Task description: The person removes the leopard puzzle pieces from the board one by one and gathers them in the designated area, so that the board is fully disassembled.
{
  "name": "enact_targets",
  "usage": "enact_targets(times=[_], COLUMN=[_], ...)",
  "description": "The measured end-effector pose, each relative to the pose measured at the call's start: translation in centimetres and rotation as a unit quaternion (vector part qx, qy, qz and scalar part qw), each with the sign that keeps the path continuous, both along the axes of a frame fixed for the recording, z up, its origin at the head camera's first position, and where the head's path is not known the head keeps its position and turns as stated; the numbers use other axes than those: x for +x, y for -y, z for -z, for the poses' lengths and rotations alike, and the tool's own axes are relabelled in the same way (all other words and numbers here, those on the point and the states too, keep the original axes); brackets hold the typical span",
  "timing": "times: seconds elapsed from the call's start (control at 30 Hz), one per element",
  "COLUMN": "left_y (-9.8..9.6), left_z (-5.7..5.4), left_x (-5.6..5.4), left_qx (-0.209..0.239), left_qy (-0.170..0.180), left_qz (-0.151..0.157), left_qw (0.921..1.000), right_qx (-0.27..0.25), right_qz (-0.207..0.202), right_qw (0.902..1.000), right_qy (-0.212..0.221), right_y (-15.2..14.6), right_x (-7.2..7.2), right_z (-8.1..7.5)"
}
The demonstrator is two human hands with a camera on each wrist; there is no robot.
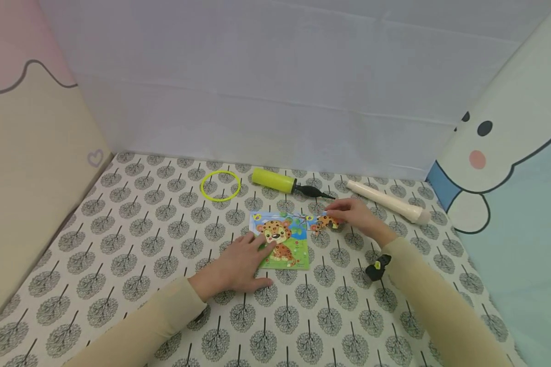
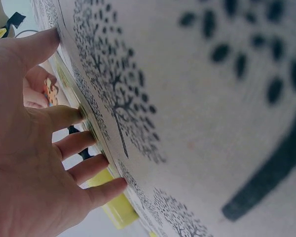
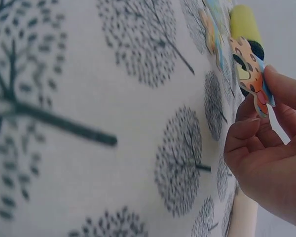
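A leopard picture puzzle lies on the tree-print cloth, its leopard scene facing up. My left hand rests on its left side, fingers spread and fairly straight, with the fingertips touching it in the left wrist view. Just right of the puzzle, my right hand pinches an orange spotted jigsaw piece between thumb and fingers, above the cloth. Another spotted piece is by the puzzle's right edge; whether it touches the puzzle I cannot tell.
Behind the puzzle lies a yellow-green hand pump with a black nozzle. A thin yellow ring is at the back left. At the back right rests a long cream stick with a rounded end. White fabric walls border the cloth-covered surface.
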State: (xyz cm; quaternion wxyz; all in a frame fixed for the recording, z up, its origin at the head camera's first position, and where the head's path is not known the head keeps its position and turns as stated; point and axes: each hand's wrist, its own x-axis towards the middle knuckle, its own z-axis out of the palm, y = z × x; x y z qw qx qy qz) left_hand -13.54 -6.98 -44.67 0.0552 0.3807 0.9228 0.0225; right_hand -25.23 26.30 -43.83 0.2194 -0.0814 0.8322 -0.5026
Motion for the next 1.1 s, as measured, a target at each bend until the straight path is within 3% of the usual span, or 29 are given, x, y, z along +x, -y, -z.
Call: enact_targets(times=[0.37,0.67,1.1], left_y=[0.0,0.0,0.0], left_z=[0.0,0.0,-0.1], left_x=[0.2,0.2,0.1], left_qx=[0.001,0.001,-0.001], left_qy=[0.008,0.007,0.006], left_qz=[-0.018,-0.017,-0.014], left_qw=[0.9998,0.9998,0.9999], right_qx=[0.06,0.105,0.181], right_qz=[0.002,-0.006,-0.019], right_qw=[0.9981,0.9925,0.9666], right_qy=[-0.015,-0.063,-0.18], right_y=[-1.2,-0.7,0.1], right_x=[0.1,0.2,0.8], right_z=[0.2,0.5,1.1])
